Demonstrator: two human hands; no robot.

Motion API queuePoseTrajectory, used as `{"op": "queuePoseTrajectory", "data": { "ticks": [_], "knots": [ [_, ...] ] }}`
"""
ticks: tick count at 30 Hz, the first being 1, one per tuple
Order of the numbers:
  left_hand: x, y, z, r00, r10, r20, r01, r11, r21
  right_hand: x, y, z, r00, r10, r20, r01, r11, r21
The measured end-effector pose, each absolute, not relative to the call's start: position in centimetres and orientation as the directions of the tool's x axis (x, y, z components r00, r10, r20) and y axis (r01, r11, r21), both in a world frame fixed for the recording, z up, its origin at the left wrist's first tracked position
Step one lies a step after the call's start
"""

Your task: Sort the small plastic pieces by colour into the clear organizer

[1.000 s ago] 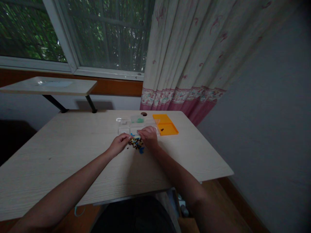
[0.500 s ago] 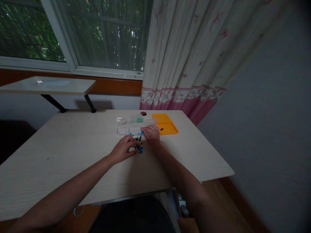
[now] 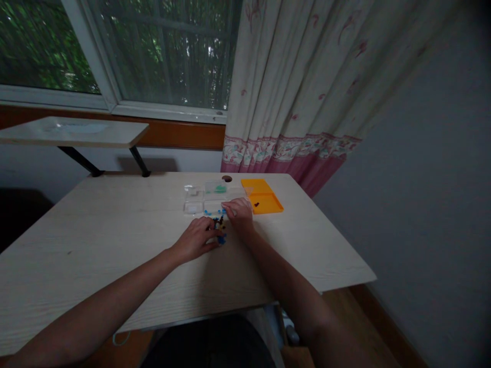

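My left hand (image 3: 196,238) lies on the table, its fingers curled round one side of a small heap of blue, dark and yellowish pieces (image 3: 221,238). They look like tiny building bricks, too small to tell for sure. My right hand (image 3: 240,213) is over the near right part of a clear compartment box (image 3: 194,207). Its thumb and fingers are drawn together by the blue bits there; what they hold, if anything, is hidden. Several blue bits (image 3: 209,211) lie in the box's near middle compartment, and something green (image 3: 220,189) shows in a far one.
An orange tray (image 3: 268,200) with a small dark piece (image 3: 257,204) sits right of the clear box. A round hole (image 3: 227,179) pierces the table (image 3: 126,225) near its back edge. A raised shelf (image 3: 76,134) stands at the back left, and a curtain (image 3: 284,102) hangs behind.
My left hand's fingers have drawn in closer over the heap of pieces, covering more of it. My right hand stays by the box. The view has shifted slightly.
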State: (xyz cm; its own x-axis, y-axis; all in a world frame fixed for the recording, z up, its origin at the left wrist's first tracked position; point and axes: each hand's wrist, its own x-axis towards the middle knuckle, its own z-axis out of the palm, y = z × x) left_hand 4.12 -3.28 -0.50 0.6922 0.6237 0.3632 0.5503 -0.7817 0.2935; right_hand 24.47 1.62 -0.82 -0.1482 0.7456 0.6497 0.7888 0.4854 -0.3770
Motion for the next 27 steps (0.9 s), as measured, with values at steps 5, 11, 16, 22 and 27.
{"op": "queuePoseTrajectory", "data": {
  "ticks": [5,11,16,22,27],
  "knots": [
    [4.1,-3.1,-0.3,0.686,0.629,0.367,0.572,-0.777,0.263,24.6,1.6,-1.0,-0.148,0.721,0.677,0.782,0.504,-0.366],
    [3.7,-2.2,-0.3,0.670,0.646,0.366,0.592,-0.763,0.260,24.7,1.3,-0.5,-0.177,0.744,0.645,0.771,0.512,-0.378],
    [3.4,-1.9,-0.5,0.658,0.653,0.376,0.564,-0.758,0.328,24.7,1.4,-0.4,-0.177,0.765,0.619,0.767,0.501,-0.400],
    [3.2,-2.6,-0.3,0.643,0.687,0.340,0.590,-0.727,0.352,25.0,1.6,-0.6,-0.160,0.768,0.621,0.761,0.496,-0.417],
    [3.3,-2.8,-0.1,0.633,0.700,0.330,0.617,-0.714,0.331,25.1,1.5,-0.5,-0.129,0.781,0.611,0.781,0.459,-0.423]
  ]
}}
